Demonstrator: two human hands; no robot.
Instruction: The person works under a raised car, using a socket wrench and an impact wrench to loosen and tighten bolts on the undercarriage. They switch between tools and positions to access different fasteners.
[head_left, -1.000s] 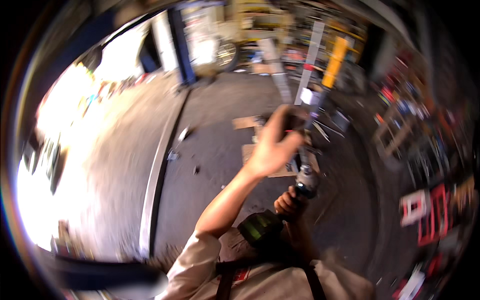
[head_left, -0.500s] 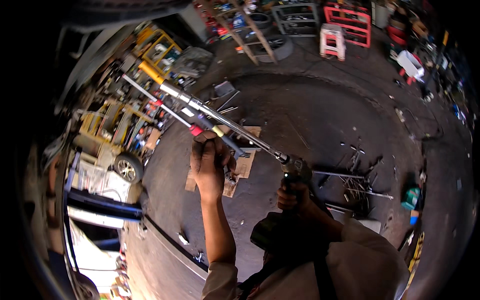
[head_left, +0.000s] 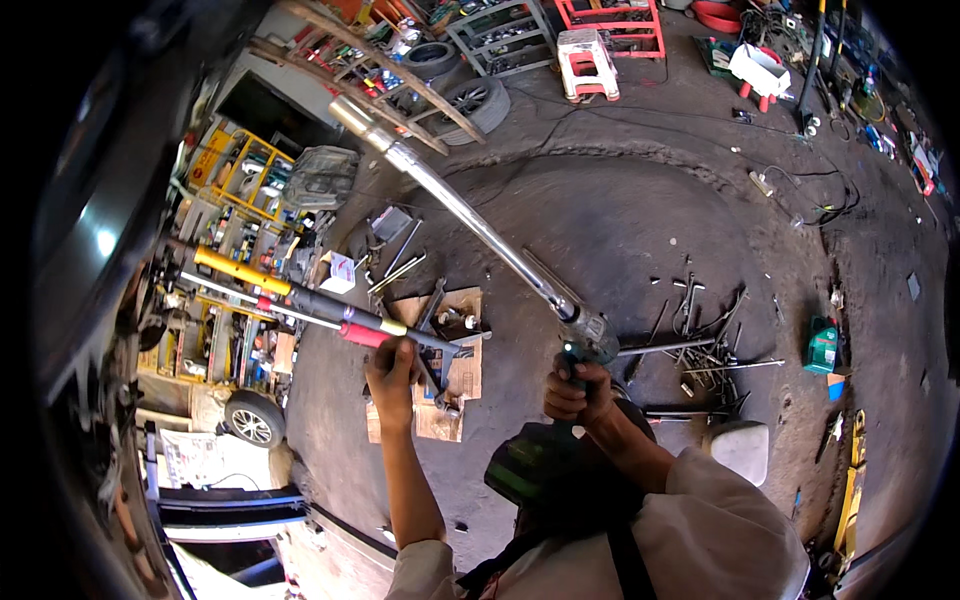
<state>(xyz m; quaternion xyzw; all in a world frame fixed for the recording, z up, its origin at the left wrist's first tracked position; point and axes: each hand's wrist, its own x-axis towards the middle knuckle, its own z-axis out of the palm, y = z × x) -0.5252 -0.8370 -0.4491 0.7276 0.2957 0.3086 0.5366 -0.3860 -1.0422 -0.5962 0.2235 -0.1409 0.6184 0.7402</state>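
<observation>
My right hand (head_left: pixel 578 390) is wrapped round the grip of a cordless impact wrench (head_left: pixel 590 335), its battery below. A long chrome extension bar (head_left: pixel 480 230) runs from the tool toward the upper left, with a wide socket (head_left: pixel 352 115) at its far end. My left hand (head_left: pixel 393 370) is raised with its fingers curled together; what they hold, if anything, is hidden. Just beyond its fingers is the red grip (head_left: pixel 365 335) of a thin silver rod. Beside that rod, a yellow and black pole (head_left: pixel 245 270) slants past the fingertips.
Cardboard (head_left: pixel 465 375) with metal parts lies on the floor beyond my left hand. Several loose tools (head_left: pixel 700 350) lie to the right. A white and red stool (head_left: pixel 587 65) and tires (head_left: pixel 475 110) stand at the back. Yellow shelving (head_left: pixel 255 175) and a wheel (head_left: pixel 255 420) are left.
The view has shifted. The socket end now appears well apart from the yellow pole, which it overlapped before. My left hand sits lower in the picture, its fingers still curled.
</observation>
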